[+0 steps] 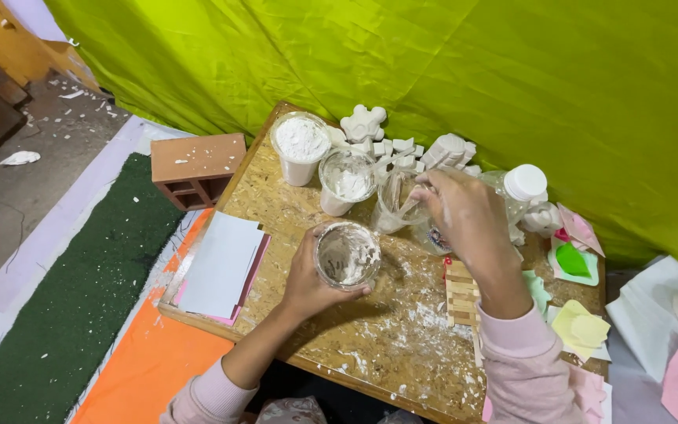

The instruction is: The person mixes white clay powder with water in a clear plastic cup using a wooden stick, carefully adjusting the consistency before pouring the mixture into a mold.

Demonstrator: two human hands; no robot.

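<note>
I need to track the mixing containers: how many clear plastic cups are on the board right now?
4. One cup full of white powder at the back left, a residue-coated cup beside it, a cup holding wooden sticks under the right hand, and a smeared cup gripped by the left hand.

A makeshift craft workspace; a powder-smeared chipboard table [331, 330] backed by a green cloth [449, 71]; white plaster casts [364, 123] crowd its far edge; coloured moulds [574, 263] line its right edge.
</note>
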